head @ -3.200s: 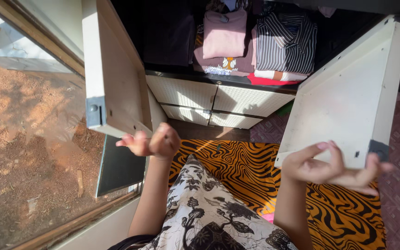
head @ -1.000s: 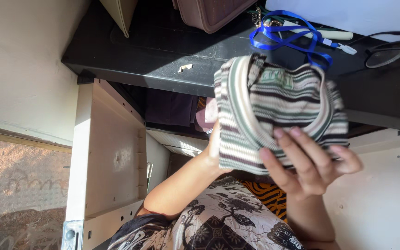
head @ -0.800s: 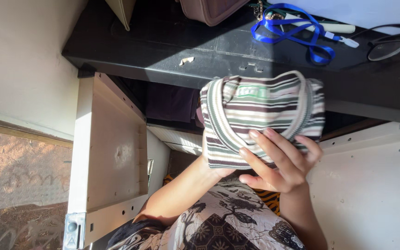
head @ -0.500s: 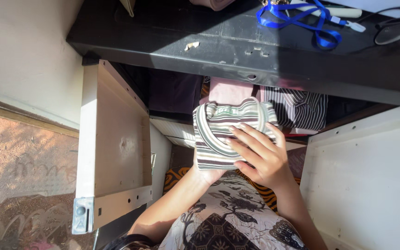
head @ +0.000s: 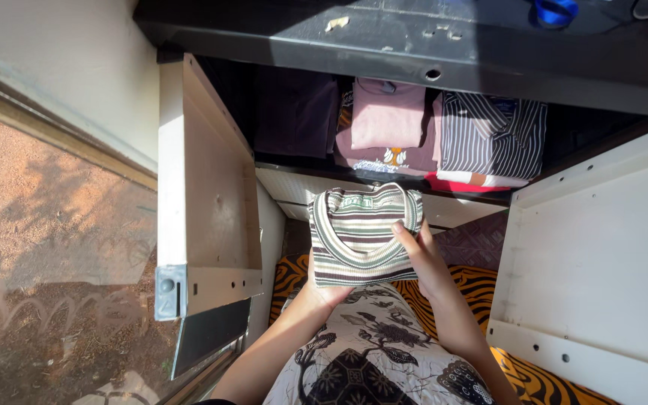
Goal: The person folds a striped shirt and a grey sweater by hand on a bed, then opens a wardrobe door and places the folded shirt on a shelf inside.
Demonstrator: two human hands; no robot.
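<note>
Hands carry a folded striped top (head: 360, 234) in front of the open cabinet: the left hand (head: 322, 294) supports it from beneath, the right hand (head: 421, 255) lies flat on it. Placing seems underway; next it needs a level slide onto the shelf (head: 384, 178), beside the stacked clothes (head: 390, 127).

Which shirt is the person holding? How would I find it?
Find the open cupboard with folded clothes on its shelf. In front of it, the left hand and right hand hold a folded top. Its thin green, brown and cream stripes run crosswise, unlike the dark striped shirt on the shelf.
</note>
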